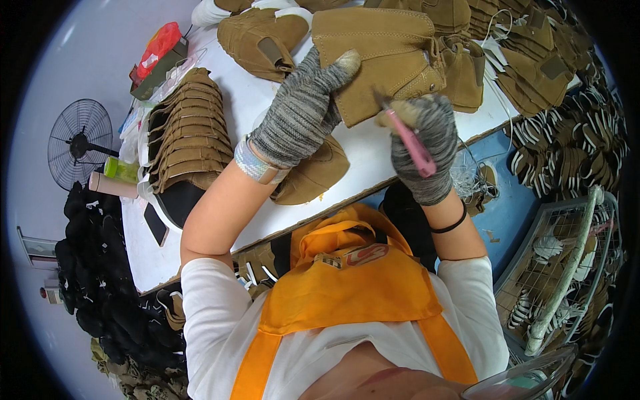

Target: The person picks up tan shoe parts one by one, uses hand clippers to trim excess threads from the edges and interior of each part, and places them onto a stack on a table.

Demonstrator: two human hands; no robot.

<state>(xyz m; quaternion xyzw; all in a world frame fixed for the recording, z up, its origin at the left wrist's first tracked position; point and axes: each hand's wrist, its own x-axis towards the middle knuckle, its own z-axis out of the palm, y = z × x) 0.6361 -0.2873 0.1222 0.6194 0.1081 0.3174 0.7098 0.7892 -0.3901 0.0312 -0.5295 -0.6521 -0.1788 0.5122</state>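
Stretches the left hand (297,110) forward in its grey knitted glove, with the elbow bent out, thumb laid along the edge of a tan suede shoe upper (373,40) and fingers curled in behind, partly closed on that edge. Curls the right hand (427,140) into a loose fist around a slim pink-handled tool (415,148), tilted tip-up and leftward, close to the lower edge of the upper. Cannot tell from the blurred tip what kind of tool, nor whether in contact with the suede. Hides the left fingertips behind the palm, and covers part of another tan shoe piece (320,177) beneath the left wrist. Cuts off more tan pieces at the top edge. Works over a white table (373,157), with a row of nested brown uppers (190,133) to the left, near a dark phone (155,225) and a red bag (160,48) in a box. Has beyond the table a black fan (80,143) at far left, a dark heap (100,267) below it, and at right blue floor (510,193) and a wire cart (557,267)
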